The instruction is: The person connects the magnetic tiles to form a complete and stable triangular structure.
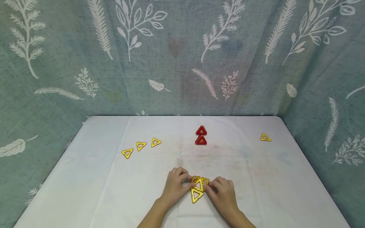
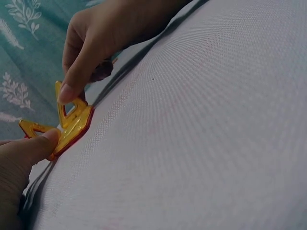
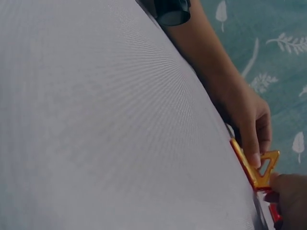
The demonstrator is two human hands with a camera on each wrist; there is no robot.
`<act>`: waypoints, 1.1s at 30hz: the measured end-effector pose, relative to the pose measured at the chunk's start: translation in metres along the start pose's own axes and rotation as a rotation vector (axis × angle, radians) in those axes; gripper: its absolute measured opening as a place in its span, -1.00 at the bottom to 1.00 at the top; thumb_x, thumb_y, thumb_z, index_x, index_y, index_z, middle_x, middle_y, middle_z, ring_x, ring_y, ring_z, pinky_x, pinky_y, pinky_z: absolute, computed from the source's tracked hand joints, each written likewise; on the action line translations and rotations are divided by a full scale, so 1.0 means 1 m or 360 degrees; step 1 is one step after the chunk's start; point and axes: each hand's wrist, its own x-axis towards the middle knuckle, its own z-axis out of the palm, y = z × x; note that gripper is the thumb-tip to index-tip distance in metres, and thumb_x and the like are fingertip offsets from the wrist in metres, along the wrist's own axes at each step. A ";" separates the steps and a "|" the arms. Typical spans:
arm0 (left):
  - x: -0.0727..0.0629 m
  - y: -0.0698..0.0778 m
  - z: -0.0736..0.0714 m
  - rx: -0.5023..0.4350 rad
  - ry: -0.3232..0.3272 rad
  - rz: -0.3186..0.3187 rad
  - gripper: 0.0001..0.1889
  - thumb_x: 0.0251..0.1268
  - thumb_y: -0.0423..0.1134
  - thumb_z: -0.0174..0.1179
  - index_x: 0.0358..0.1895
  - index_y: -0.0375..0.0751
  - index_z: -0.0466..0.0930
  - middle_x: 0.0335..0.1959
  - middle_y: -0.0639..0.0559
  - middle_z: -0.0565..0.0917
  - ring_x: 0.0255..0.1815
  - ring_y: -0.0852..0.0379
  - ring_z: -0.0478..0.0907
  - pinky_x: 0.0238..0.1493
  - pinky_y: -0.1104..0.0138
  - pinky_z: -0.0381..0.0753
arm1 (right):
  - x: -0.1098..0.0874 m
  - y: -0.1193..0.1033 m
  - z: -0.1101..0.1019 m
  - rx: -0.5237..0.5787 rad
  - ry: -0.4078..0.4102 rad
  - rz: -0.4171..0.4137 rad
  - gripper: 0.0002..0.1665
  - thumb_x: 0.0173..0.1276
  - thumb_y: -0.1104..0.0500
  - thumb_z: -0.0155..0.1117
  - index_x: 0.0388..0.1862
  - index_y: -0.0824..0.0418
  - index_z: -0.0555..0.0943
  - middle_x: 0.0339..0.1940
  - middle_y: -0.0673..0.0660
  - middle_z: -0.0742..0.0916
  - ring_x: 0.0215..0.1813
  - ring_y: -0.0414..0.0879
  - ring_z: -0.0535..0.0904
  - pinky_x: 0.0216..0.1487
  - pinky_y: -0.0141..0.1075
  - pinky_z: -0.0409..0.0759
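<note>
Several yellow triangular magnetic tiles point(image 1: 196, 198) are joined at the front middle of the white table. One lies flat towards the near edge, while others tilt up from the cluster, as the left wrist view shows. From the left, my left hand point(image 1: 177, 184) pinches a raised tile point(image 2: 29, 128) between thumb and fingers. My right hand point(image 1: 223, 193) pinches another raised tile point(image 2: 63, 106) on the right side. The fingertips behind the tiles are partly hidden. In the right wrist view, my left thumb presses beside a raised yellow tile point(image 3: 269, 165).
Two groups of red triangular tiles point(image 1: 201, 140) sit at the back middle. Three loose yellow triangles point(image 1: 140, 146) lie at the back left, and one yellow triangle point(image 1: 265, 137) at the back right. Leaf-patterned green cloth point(image 1: 176, 63) surrounds the white table point(image 1: 137, 190).
</note>
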 end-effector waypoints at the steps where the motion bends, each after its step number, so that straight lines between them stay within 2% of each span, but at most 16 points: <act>1: 0.000 0.000 0.000 -0.0003 -0.0001 0.0006 -0.77 -0.17 -0.01 0.48 -0.45 0.04 0.67 -0.36 0.29 0.42 -0.29 0.31 0.30 -0.18 0.34 0.31 | 0.001 0.000 0.000 -0.0011 0.0007 -0.0025 -0.75 -0.15 0.10 0.60 -0.63 0.01 0.61 -0.57 -0.20 0.50 -0.49 -0.39 0.33 -0.32 -0.41 0.23; 10: 0.001 -0.001 0.001 -0.0016 0.0044 0.0136 -0.80 -0.14 -0.06 0.48 -0.39 0.03 0.74 -0.32 0.25 0.49 -0.28 0.29 0.34 -0.21 0.35 0.33 | 0.007 -0.001 0.002 -0.0072 0.0047 -0.0240 -0.79 -0.11 0.04 0.56 -0.55 0.10 0.72 -0.56 -0.13 0.53 -0.50 -0.26 0.39 -0.33 -0.31 0.26; 16: 0.000 -0.003 0.000 -0.0002 0.0081 0.0245 -0.78 -0.15 -0.08 0.48 -0.34 0.03 0.77 -0.33 0.23 0.50 -0.29 0.29 0.34 -0.26 0.38 0.31 | 0.007 -0.002 0.004 -0.0089 0.0057 -0.0321 -0.75 -0.08 0.01 0.50 -0.41 0.10 0.77 -0.55 -0.09 0.55 -0.52 -0.22 0.39 -0.34 -0.28 0.26; 25: 0.002 -0.001 -0.002 -0.0037 0.0048 0.0276 -0.75 -0.10 -0.06 0.45 -0.29 0.00 0.77 -0.30 0.21 0.53 -0.25 0.27 0.36 -0.22 0.37 0.33 | 0.008 -0.001 0.004 -0.0133 0.0015 -0.0292 -0.72 -0.06 -0.01 0.51 -0.33 0.07 0.78 -0.50 -0.08 0.59 -0.49 -0.22 0.40 -0.33 -0.28 0.27; 30: 0.002 0.001 -0.001 -0.0006 -0.0008 0.0238 -0.68 -0.05 -0.01 0.42 -0.18 -0.02 0.75 -0.27 0.19 0.53 -0.24 0.27 0.36 -0.21 0.35 0.34 | 0.007 0.002 0.005 -0.0054 0.0010 -0.0269 -0.68 -0.09 0.09 0.55 -0.29 0.11 0.76 -0.45 -0.09 0.59 -0.44 -0.25 0.38 -0.33 -0.32 0.26; 33: 0.000 0.001 -0.001 0.0044 -0.0082 0.0207 -0.63 0.02 0.02 0.36 -0.08 0.00 0.71 -0.22 0.19 0.53 -0.21 0.26 0.36 -0.18 0.32 0.34 | 0.006 0.005 0.006 0.0029 -0.0028 -0.0236 -0.67 -0.09 0.13 0.55 -0.26 0.10 0.75 -0.42 -0.11 0.60 -0.41 -0.28 0.36 -0.33 -0.37 0.23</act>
